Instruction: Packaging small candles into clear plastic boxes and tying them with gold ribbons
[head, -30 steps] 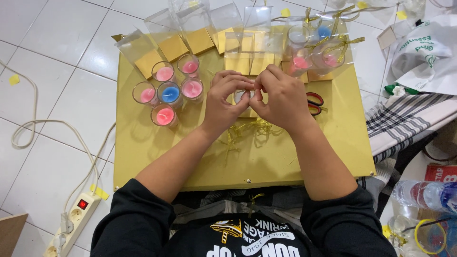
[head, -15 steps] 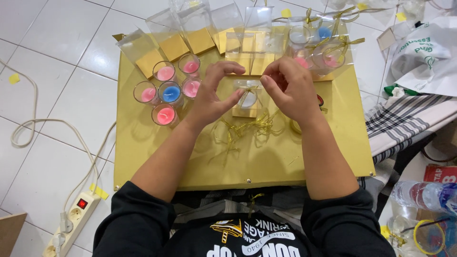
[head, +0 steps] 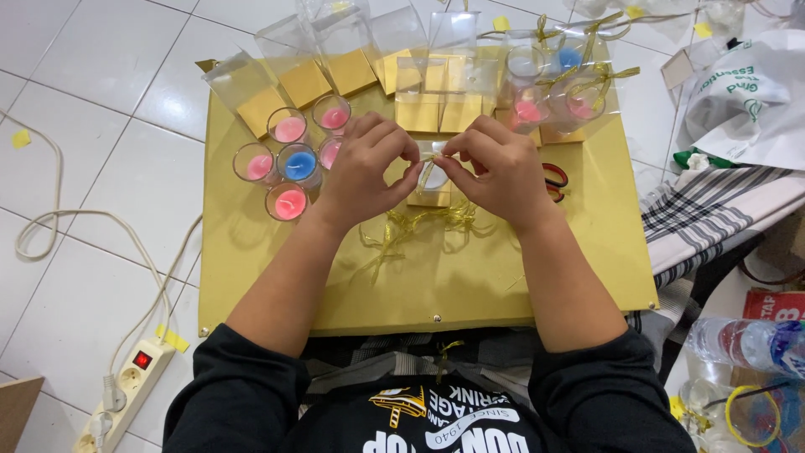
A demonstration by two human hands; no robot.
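Pinching a thin gold ribbon [head: 429, 168] between fingertips, the left hand [head: 362, 172] and right hand [head: 501, 172] meet over a small clear box [head: 431, 186] at the middle of the gold board [head: 436, 285], both closed on the strand so it stays taut above the box. Left of that box sit pink and blue candle cups [head: 289, 164], handy within reach, while loose ribbon [head: 419, 225] trails just nearer the person.

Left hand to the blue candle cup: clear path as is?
Probably yes. The blue candle cup sits just beside the left hand, top uncovered; but that hand is pinching gold ribbon, and pink cups crowd it.
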